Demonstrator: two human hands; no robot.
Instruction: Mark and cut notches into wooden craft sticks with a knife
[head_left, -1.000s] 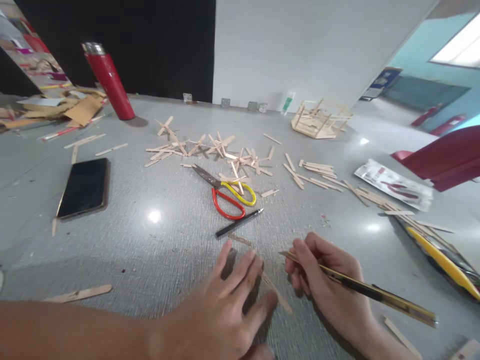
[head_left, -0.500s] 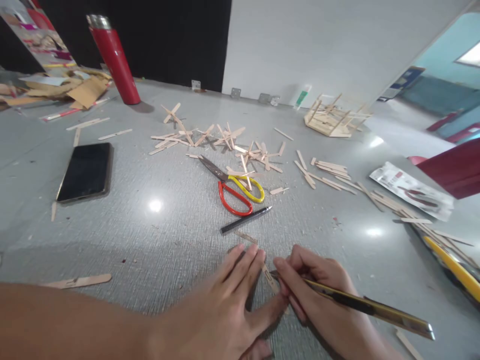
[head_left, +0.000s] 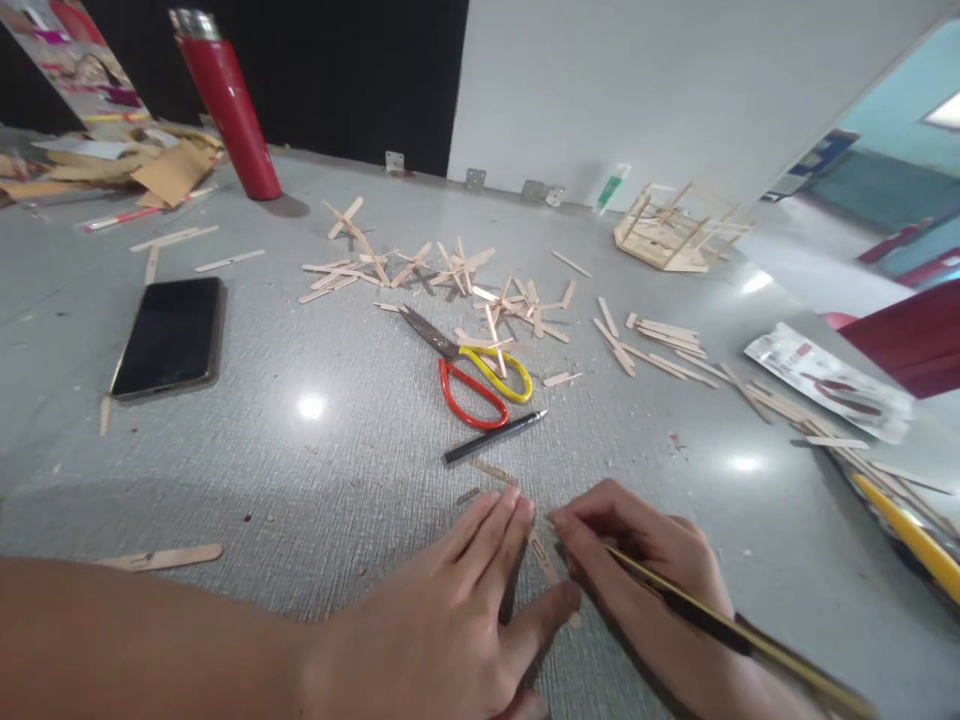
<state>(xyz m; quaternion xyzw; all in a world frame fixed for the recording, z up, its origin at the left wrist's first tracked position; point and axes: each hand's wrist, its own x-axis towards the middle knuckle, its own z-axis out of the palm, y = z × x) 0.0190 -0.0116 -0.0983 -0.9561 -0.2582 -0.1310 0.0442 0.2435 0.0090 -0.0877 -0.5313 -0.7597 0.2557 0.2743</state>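
My left hand [head_left: 465, 595] lies flat on the table with its fingers stretched out. Between its fingertips and thumb shows a small wooden craft stick [head_left: 541, 556] with cut marks, partly covered by the hand. My right hand [head_left: 649, 570] is closed round a slim gold-and-black utility knife [head_left: 720, 630]; its blade tip is hidden behind the fingers. Just beyond the left fingertips lie a thin piece of stick [head_left: 493, 472] and a small sliver [head_left: 467, 495]. Farther off are a black pen [head_left: 495, 437] and scissors [head_left: 472, 370] with red and yellow handles.
Many wooden sticks [head_left: 457, 270] lie scattered beyond the scissors. At left are a phone [head_left: 171, 335] and a red bottle [head_left: 229, 110]. A stick frame [head_left: 664, 235] stands at back right, near a white packet [head_left: 829, 380] and a yellow cutter [head_left: 907, 535].
My right hand has drawn the knife slightly away from the stick, and a gap now shows between them. A small sliver now shows beside the left fingertips. The left hand stays nearly in place.
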